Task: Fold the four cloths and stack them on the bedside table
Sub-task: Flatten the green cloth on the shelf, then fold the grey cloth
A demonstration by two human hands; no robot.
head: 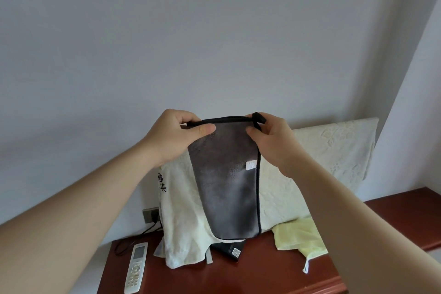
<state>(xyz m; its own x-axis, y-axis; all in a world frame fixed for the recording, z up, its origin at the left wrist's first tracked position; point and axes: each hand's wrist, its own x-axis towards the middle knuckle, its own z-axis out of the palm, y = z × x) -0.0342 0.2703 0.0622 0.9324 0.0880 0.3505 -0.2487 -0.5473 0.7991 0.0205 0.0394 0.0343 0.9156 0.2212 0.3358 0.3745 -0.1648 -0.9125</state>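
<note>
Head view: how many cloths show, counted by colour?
grey cloth: 1
cream cloth: 1
yellow cloth: 1
Total: 3. The dark item with a QR label is too hidden to count as a cloth.

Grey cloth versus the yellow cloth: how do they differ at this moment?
The grey cloth, edged in black, hangs in the air, pinched at its top corners by the left hand and right hand; the yellow cloth lies on the bedside table, untouched. The grey cloth hangs flat; the yellow cloth lies in loose layers. The grey cloth bears a white label, the yellow cloth a white loop. Both are soft fabric.
</note>
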